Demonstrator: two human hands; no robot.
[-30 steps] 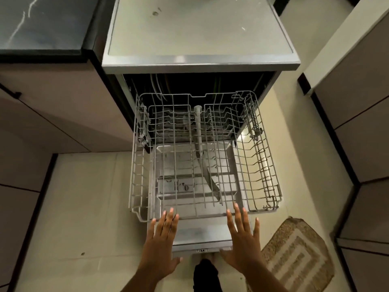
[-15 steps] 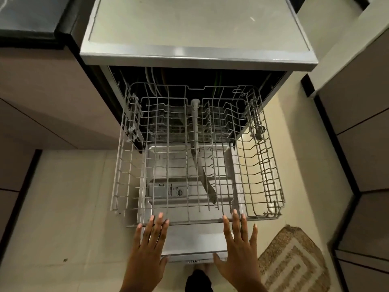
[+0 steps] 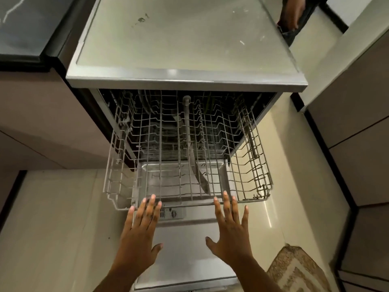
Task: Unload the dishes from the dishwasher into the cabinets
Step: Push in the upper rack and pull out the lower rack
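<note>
The dishwasher (image 3: 185, 81) stands open below me, its door (image 3: 185, 249) folded down flat. Its grey wire upper rack (image 3: 252, 171) is partly slid out over the door and holds no dishes that I can see. My left hand (image 3: 140, 237) reaches forward with straight, spread fingers whose tips touch the rack's front rail on the left. My right hand (image 3: 230, 234) does the same on the right, fingertips on the front rail. Deeper inside, dark curved shapes that may be plates (image 3: 147, 106) sit in shadow.
Brown cabinet fronts flank the dishwasher on the left (image 3: 42, 114) and right (image 3: 357, 114). A dark countertop (image 3: 23, 28) is at the upper left. A woven mat (image 3: 294, 270) lies on the pale floor at the lower right. Another person's hand (image 3: 292, 13) shows at the top right.
Both hands have pushed the upper rack further into the dishwasher; less of it overhangs the door. My view has moved closer and tilted up, bringing another person's hand into sight.
</note>
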